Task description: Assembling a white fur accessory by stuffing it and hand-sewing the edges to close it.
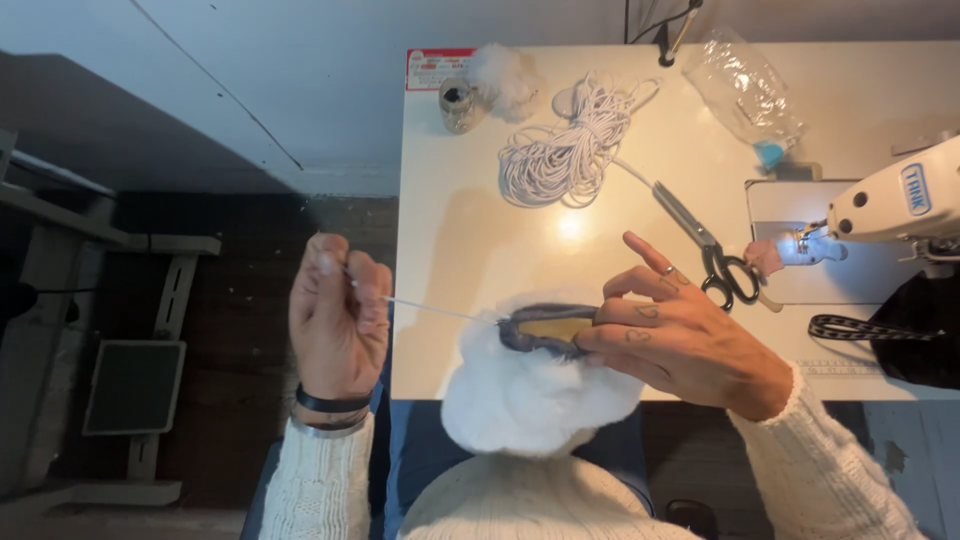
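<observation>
My left hand (pixel 338 312) is closed on a thin needle with a taut white thread (pixel 440 310) that runs right to a small piece with a grey rim and a tan middle (pixel 550 327). That piece sits on a fluffy white fur item (pixel 530 395) at the table's near edge. My right hand (pixel 680 335) pinches the grey rim at its right side, index finger raised. Both arms wear a white knit sleeve.
On the white table (pixel 450 230) lie a bundle of white cord (pixel 570 150), scissors (pixel 710 255), a small glass jar (pixel 458 103), a tuft of white fluff (pixel 503 75) and a clear plastic bottle (pixel 745 90). A white sewing machine (pixel 900 200) stands at the right, with dark fabric (pixel 915 330) below it.
</observation>
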